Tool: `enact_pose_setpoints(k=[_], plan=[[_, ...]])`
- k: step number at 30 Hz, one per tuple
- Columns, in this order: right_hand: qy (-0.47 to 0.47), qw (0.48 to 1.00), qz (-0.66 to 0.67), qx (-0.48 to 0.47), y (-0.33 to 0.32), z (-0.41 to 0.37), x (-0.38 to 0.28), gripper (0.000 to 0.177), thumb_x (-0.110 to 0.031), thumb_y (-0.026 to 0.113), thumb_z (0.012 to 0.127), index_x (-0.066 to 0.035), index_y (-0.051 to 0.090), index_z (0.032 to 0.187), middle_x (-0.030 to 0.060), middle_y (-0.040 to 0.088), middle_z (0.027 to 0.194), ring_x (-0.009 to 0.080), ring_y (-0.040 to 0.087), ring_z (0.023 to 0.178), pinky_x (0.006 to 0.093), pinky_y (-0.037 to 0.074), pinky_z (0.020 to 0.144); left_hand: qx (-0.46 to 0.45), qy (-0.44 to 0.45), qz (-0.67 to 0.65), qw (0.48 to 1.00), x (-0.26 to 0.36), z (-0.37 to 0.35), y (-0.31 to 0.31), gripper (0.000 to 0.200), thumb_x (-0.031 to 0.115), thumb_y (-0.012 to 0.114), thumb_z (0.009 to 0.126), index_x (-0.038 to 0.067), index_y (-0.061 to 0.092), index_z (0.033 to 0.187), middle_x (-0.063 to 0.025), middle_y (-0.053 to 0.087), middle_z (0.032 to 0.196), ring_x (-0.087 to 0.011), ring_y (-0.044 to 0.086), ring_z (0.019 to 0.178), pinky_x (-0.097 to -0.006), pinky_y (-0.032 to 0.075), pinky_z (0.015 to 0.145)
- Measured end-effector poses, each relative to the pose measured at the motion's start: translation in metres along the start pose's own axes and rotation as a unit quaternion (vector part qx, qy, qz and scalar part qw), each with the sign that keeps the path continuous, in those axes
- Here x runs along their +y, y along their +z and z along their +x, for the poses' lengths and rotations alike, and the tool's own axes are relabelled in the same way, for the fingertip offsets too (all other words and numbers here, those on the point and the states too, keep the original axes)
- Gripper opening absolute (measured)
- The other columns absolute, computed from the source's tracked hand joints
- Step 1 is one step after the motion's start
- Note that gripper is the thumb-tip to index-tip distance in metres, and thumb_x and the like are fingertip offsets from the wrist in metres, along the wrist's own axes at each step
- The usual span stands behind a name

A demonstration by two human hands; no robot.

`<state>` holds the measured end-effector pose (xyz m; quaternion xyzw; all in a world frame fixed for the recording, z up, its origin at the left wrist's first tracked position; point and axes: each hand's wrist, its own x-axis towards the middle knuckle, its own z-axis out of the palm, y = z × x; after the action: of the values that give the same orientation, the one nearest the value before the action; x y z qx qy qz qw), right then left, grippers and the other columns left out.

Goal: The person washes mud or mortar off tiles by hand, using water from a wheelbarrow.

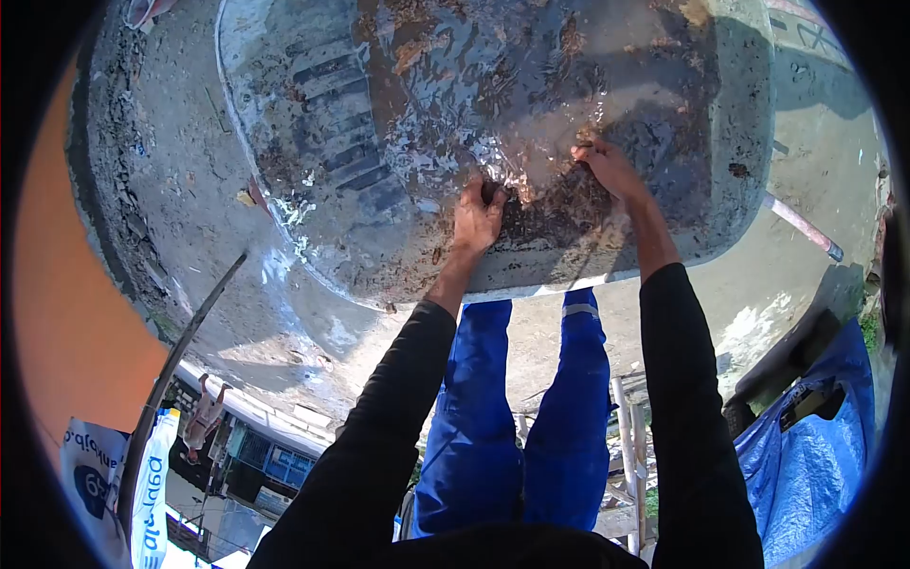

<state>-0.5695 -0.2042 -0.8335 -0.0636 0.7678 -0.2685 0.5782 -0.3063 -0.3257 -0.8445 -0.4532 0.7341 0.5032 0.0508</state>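
Note:
My left hand [479, 213] is at the near side of a water-filled concrete basin [389, 280], its fingers curled at the water's surface. What they grip, if anything, is hidden by glare and water. To its right, my right hand [607, 171] is closed, with thumb and fingertips together just at the water; I cannot make out what is in them. Between and below the hands lies a dark brown, clumpy mass [559, 209], partly under water. Murky, rippled water [531, 85] with brown bits floating in it fills the middle of the basin.
A ridged slab [336, 114] forms the basin's left part. A pipe [804, 228] sticks out at the right. My legs in blue trousers [474, 417] stand close to the near rim. A blue tarp [815, 465] hangs at lower right, and another person [204, 417] is at far lower left.

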Motion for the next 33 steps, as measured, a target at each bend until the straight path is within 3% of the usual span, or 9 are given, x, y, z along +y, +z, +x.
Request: enact_pose_setpoints(k=[4, 8, 11, 15, 18, 22, 26, 29, 33], plan=[[0.063, 0.996, 0.039, 0.048, 0.038, -0.031, -0.014, 0.050, -0.036, 0.066, 0.092, 0.000, 0.061, 0.126, 0.0156, 0.069, 0.114, 0.0278, 0.062, 0.107, 0.0392, 0.047, 0.093, -0.008, -0.023, -0.056, 0.998, 0.047, 0.001, 0.009, 0.045, 0.027, 0.063, 0.093, -0.002, 0.054, 0.125, -0.0272, 0.066, 0.108, -0.0453, 0.063, 0.102, -0.0517, 0.049, 0.090], [-0.041, 0.962, -0.049, 0.265, 0.077, -0.072, -0.028, 0.037, -0.030, 0.065, 0.094, -0.002, 0.062, 0.119, 0.0119, 0.070, 0.108, 0.0259, 0.065, 0.101, 0.0371, 0.049, 0.084, -0.058, -0.105, -0.180, 0.976, 0.079, -0.003, 0.011, 0.034, 0.023, 0.065, 0.091, -0.002, 0.063, 0.115, -0.0200, 0.072, 0.101, -0.0332, 0.068, 0.096, -0.0418, 0.050, 0.088], [0.095, 0.867, 0.480, 0.096, 0.096, -0.076, -0.024, 0.028, -0.033, 0.070, 0.094, -0.010, 0.064, 0.109, -0.0011, 0.064, 0.082, 0.0141, 0.064, 0.074, 0.0347, 0.051, 0.067, -0.098, -0.051, -0.149, 0.983, 0.098, -0.016, 0.009, 0.032, 0.018, 0.062, 0.091, -0.001, 0.063, 0.117, -0.0221, 0.068, 0.113, -0.0360, 0.066, 0.106, -0.0426, 0.050, 0.094], [0.093, 0.841, 0.533, -0.028, 0.100, -0.076, -0.028, 0.013, -0.020, 0.071, 0.095, -0.012, 0.065, 0.103, -0.0034, 0.063, 0.082, 0.0055, 0.061, 0.071, 0.0219, 0.046, 0.055, -0.110, 0.071, 0.016, 0.991, 0.112, -0.041, -0.007, 0.035, 0.020, 0.061, 0.090, 0.001, 0.064, 0.120, -0.0238, 0.063, 0.122, -0.0387, 0.064, 0.110, -0.0436, 0.051, 0.097], [0.112, 0.875, 0.467, -0.068, 0.077, -0.081, -0.039, 0.019, -0.014, 0.073, 0.092, -0.010, 0.066, 0.110, -0.0008, 0.067, 0.093, 0.0090, 0.066, 0.082, 0.0250, 0.053, 0.067, -0.138, 0.023, 0.013, 0.990, 0.156, -0.016, -0.071, 0.026, 0.019, 0.059, 0.090, 0.001, 0.069, 0.107, -0.0215, 0.070, 0.102, -0.0382, 0.069, 0.094, -0.0422, 0.054, 0.086], [0.027, 0.910, 0.412, 0.029, -0.002, -0.075, -0.071, 0.022, -0.008, 0.066, 0.095, -0.008, 0.065, 0.117, 0.0007, 0.070, 0.103, 0.0104, 0.067, 0.091, 0.0264, 0.055, 0.072, 0.099, 0.031, 0.027, 0.994, 0.180, 0.073, -0.148, 0.019, 0.021, 0.067, 0.086, 0.005, 0.074, 0.094, -0.0135, 0.072, 0.077, -0.0304, 0.073, 0.076, -0.0380, 0.055, 0.074], [-0.140, 0.868, 0.407, 0.247, -0.105, -0.044, -0.116, 0.021, -0.006, 0.060, 0.097, -0.004, 0.065, 0.117, 0.0027, 0.070, 0.101, 0.0105, 0.066, 0.084, 0.0267, 0.053, 0.071, 0.220, 0.170, 0.057, 0.959, 0.137, 0.197, -0.200, 0.039, 0.030, 0.070, 0.088, 0.008, 0.067, 0.120, -0.0178, 0.067, 0.117, -0.0296, 0.067, 0.103, -0.0408, 0.052, 0.088], [-0.250, 0.852, 0.281, 0.364, -0.185, 0.048, -0.092, 0.025, -0.009, 0.060, 0.096, 0.000, 0.064, 0.119, 0.0056, 0.070, 0.102, 0.0136, 0.065, 0.088, 0.0293, 0.052, 0.079, 0.182, 0.191, 0.005, 0.965, 0.122, 0.254, -0.198, 0.045, 0.036, 0.070, 0.091, 0.012, 0.063, 0.129, -0.0186, 0.060, 0.130, -0.0333, 0.062, 0.115, -0.0431, 0.049, 0.096], [-0.307, 0.880, 0.159, 0.324, -0.214, 0.161, -0.098, 0.039, -0.020, 0.065, 0.094, 0.001, 0.062, 0.126, 0.0068, 0.069, 0.108, 0.0166, 0.062, 0.096, 0.0309, 0.048, 0.087, 0.167, 0.256, -0.077, 0.949, 0.127, 0.301, -0.113, 0.047, 0.041, 0.068, 0.094, 0.014, 0.062, 0.131, -0.0180, 0.060, 0.131, -0.0338, 0.062, 0.117, -0.0446, 0.049, 0.099]])
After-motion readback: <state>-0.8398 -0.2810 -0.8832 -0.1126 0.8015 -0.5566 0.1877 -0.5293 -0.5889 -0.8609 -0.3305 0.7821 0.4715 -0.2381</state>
